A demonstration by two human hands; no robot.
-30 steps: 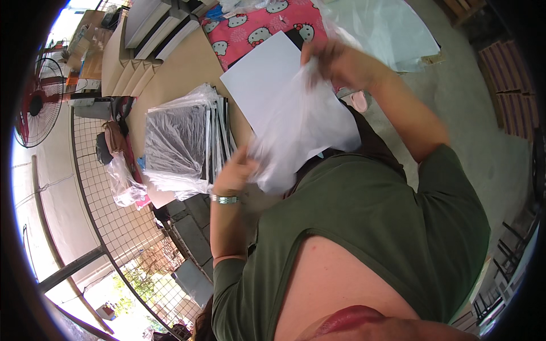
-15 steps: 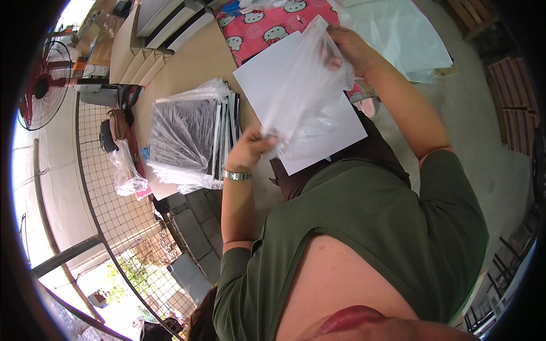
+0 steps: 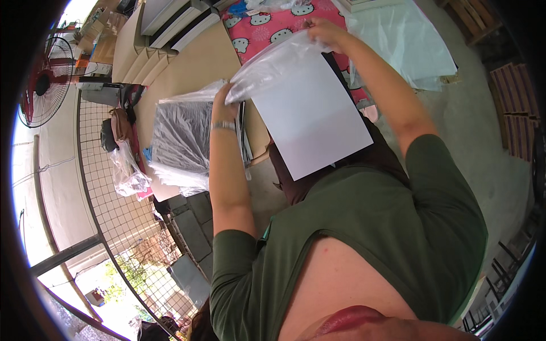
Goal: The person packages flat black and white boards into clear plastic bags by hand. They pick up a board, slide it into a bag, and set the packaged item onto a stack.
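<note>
So the clear plastic film is strung out between the person's two hands, lying right between the two sets of fingers. Fingers of the left hand are closed around its lower left end, partly hidden by the bunched plastic. The right hand has the upper right end pinched near the thumb, with one finger poking out past it.

A big white sheet sits below the film and between the two hands, its lower part over the dark trousers. The film overlaps the sheet's upper edge in this view, but can't tell if they touch. A dark strip peeks out along the sheet's edge, just below the right fingers.

Left and a bit below the left fingers there's a stack of plastic-wrapped dark pieces, on a tan table. Pink cloth with printed cat faces is just beyond the film, near the right fingers. Off to the right of those fingers: pale plastic sheets. Way out left of the left fingers, a fan.
</note>
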